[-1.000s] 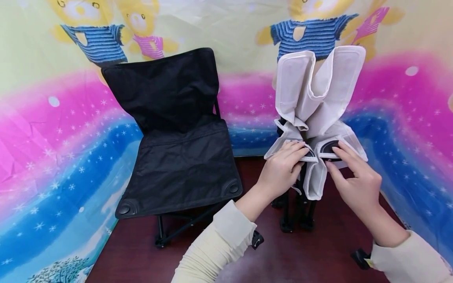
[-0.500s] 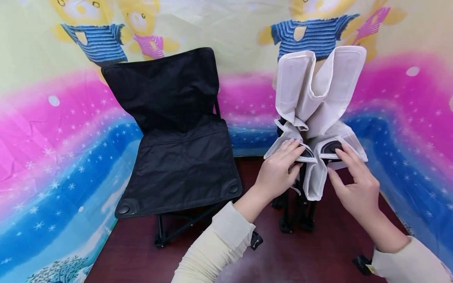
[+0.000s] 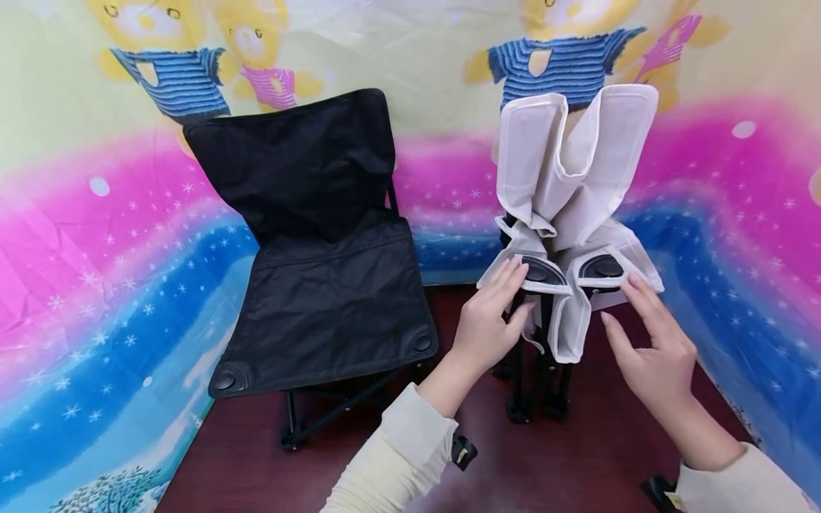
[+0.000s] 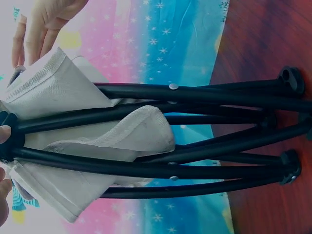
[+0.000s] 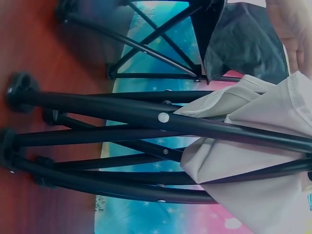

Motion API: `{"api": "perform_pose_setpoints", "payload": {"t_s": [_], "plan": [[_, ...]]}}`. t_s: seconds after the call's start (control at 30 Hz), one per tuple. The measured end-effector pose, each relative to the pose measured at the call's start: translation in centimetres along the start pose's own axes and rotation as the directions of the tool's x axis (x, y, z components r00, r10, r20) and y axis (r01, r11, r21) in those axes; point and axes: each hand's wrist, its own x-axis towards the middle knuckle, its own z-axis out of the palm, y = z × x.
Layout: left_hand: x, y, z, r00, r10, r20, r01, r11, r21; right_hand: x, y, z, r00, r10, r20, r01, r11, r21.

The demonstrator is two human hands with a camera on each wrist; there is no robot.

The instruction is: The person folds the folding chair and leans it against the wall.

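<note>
A folded camping chair with off-white fabric (image 3: 577, 153) and black legs (image 4: 234, 170) stands upright at the right in the head view. Its front seat flaps carry black corner patches (image 3: 599, 268). My left hand (image 3: 489, 320) rests its extended fingertips on the left corner patch; the thumb is apart from the fabric. Beside the right front corner, my right hand (image 3: 657, 356) has its fingers extended at the flap's edge, thumb spread away. Whether those fingertips touch the fabric is unclear. In both wrist views the chair's legs lie bunched close together.
An unfolded black camping chair (image 3: 327, 299) stands at the left, its crossed legs also showing in the right wrist view. Both chairs stand on a dark red wooden surface (image 3: 507, 463). A colourful bear-print cloth (image 3: 442, 171) hangs behind them.
Both hands have drawn slightly outward from the front flaps, my left to the left and my right to the right, uncovering more of the corner patches. The folded chair has not visibly changed.
</note>
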Motion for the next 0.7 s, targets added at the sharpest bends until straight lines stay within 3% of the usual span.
{"api": "perform_pose_setpoints", "payload": {"t_s": [0.17, 0.33, 0.7], "plan": [[-0.9, -0.2, 0.0, 0.999, -0.025, -0.04, 0.024, 0.999, -0.047, -0.8, 0.4, -0.3, 1.0, 0.031, -0.003, -0.031, 1.0, 0.004], [-1.7, -0.6, 0.1, 0.996, -0.059, -0.068, 0.051, 0.994, -0.101, -1.7, 1.0, -0.7, 0.997, 0.07, 0.045, -0.069, 0.997, -0.016], [-3.7, -0.8, 0.5, 0.994, -0.097, -0.047, 0.089, 0.985, -0.151, -3.7, 3.0, -1.3, 0.984, 0.105, 0.14, -0.103, 0.994, -0.027]]}}
